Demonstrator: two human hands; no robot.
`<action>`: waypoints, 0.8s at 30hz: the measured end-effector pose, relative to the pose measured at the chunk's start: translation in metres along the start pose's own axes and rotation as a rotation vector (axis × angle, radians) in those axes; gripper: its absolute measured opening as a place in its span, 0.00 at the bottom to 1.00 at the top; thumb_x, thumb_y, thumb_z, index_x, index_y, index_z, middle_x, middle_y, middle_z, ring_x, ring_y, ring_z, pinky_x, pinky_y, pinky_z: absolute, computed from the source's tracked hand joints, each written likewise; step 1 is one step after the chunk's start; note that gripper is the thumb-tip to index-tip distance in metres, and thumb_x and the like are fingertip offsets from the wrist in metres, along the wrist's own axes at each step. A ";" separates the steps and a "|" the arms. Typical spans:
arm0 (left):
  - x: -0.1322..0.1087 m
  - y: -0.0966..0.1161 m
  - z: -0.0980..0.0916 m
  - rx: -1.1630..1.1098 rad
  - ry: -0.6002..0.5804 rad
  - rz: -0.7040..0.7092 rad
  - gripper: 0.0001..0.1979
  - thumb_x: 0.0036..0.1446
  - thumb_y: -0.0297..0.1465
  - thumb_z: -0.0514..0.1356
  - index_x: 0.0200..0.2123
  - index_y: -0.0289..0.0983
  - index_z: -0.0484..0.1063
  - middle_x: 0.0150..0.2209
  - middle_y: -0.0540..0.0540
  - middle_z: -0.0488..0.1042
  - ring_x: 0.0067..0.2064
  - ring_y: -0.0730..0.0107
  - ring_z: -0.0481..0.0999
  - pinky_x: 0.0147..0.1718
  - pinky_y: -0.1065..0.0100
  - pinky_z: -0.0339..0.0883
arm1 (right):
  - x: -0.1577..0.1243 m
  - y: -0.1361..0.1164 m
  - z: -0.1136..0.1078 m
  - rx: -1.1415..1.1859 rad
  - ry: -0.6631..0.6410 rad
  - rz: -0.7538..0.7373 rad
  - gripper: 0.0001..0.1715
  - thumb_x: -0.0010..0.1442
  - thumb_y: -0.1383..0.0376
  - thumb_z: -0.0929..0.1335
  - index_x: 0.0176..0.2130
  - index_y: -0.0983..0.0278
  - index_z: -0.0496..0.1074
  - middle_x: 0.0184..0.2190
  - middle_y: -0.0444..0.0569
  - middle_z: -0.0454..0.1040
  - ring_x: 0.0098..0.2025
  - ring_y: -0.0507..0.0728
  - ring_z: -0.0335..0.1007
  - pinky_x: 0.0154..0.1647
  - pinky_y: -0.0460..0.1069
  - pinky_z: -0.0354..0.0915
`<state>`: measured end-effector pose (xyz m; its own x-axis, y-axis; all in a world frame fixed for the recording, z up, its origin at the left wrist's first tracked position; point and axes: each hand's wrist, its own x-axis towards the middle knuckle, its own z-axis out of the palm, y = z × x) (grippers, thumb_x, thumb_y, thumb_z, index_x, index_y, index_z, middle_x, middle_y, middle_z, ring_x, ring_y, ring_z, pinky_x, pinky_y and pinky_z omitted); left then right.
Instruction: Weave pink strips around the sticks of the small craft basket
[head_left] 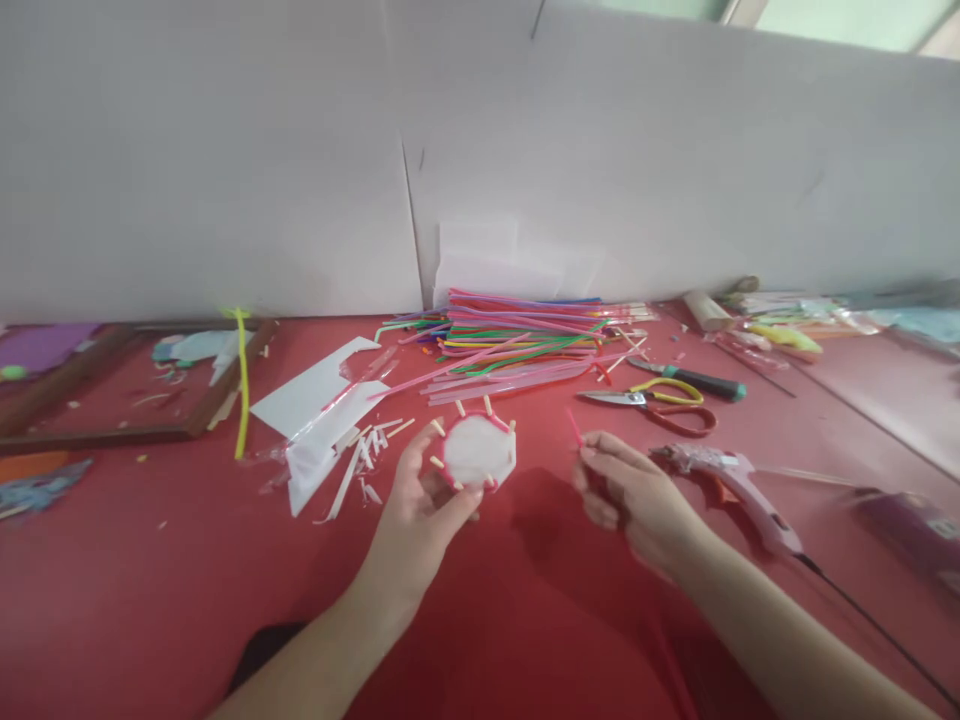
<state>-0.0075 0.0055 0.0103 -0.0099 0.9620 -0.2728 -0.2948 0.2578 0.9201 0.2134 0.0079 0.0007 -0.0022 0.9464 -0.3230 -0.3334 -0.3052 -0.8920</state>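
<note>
While the left hand (418, 512) curves open around the near left side of the disc (478, 455), its thumb presses the edge at six o'clock and its forefinger steadies the rim towards nine. The other fingers curl partly out of sight underneath, so their contact cannot be told. Pale pegs (488, 406) stand around the disc, and a red strand (502, 425) runs along part of its rim. The disc is held above the table (225, 540), its white face turned up towards the viewer.

At three o'clock from the disc, well apart from it, the right hand (628, 490) pinches a pink strip (574, 425) between thumb and forefinger, the remaining fingers curled in. The strip's free end points to eleven. The left forearm enters from seven o'clock, the right from four.

From the right hand, the glue gun (742, 490) lies at three and the scissors (645, 398) at one. A bundle of stems (517, 335) lies at one o'clock from the disc; scraps (366, 450) lie at nine.
</note>
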 end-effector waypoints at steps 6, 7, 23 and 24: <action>0.001 -0.005 -0.006 -0.020 -0.185 -0.061 0.35 0.48 0.28 0.71 0.57 0.44 0.61 0.33 0.49 0.80 0.37 0.66 0.80 0.33 0.72 0.73 | -0.005 0.014 0.010 -0.017 0.035 -0.038 0.20 0.53 0.51 0.73 0.30 0.61 0.66 0.19 0.35 0.62 0.15 0.42 0.45 0.13 0.40 0.45; 0.001 -0.005 -0.006 -0.020 -0.206 -0.061 0.34 0.49 0.27 0.71 0.57 0.44 0.61 0.35 0.47 0.80 0.40 0.65 0.80 0.36 0.71 0.73 | -0.006 0.016 0.011 -0.024 0.020 -0.033 0.21 0.54 0.50 0.73 0.29 0.62 0.65 0.19 0.36 0.63 0.14 0.43 0.45 0.13 0.40 0.46; -0.015 0.003 0.005 -0.010 -0.231 -0.095 0.38 0.46 0.27 0.72 0.61 0.46 0.66 0.47 0.42 0.80 0.46 0.60 0.80 0.45 0.68 0.74 | -0.014 0.015 0.010 -0.049 -0.003 -0.034 0.16 0.53 0.54 0.74 0.31 0.61 0.69 0.18 0.37 0.61 0.18 0.47 0.55 0.16 0.42 0.57; -0.015 0.002 0.005 -0.002 -0.234 -0.096 0.38 0.47 0.27 0.72 0.61 0.47 0.66 0.47 0.43 0.80 0.45 0.61 0.81 0.44 0.69 0.74 | -0.014 0.015 0.010 -0.031 0.020 -0.047 0.15 0.53 0.55 0.74 0.31 0.61 0.69 0.18 0.37 0.60 0.18 0.46 0.53 0.16 0.42 0.55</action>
<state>-0.0034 -0.0081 0.0179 0.2394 0.9277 -0.2866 -0.2860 0.3495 0.8922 0.1990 -0.0085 -0.0047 0.0320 0.9575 -0.2867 -0.3032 -0.2640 -0.9156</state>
